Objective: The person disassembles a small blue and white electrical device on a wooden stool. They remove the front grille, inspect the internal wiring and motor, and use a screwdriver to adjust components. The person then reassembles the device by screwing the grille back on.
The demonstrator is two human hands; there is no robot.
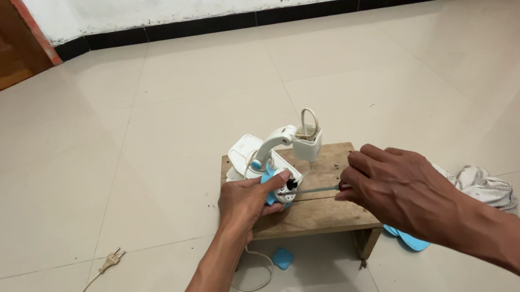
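On a small wooden stool [327,209] lies a white and blue electric appliance [267,159] with a curved white neck. My left hand [248,201] grips its lower body and holds it down on the stool. My right hand [401,189] is closed on the handle of a thin screwdriver [315,190], whose shaft runs left with its tip at a dark spot on the appliance. A small white cup-like part [308,141] with a loop handle stands at the stool's back edge.
A white cord with a plug [110,261] trails over the tiled floor at the left. A small blue piece [282,258] lies under the stool; blue flat parts [408,239] and a white cloth [485,184] lie at its right. Wooden doors flank the wall.
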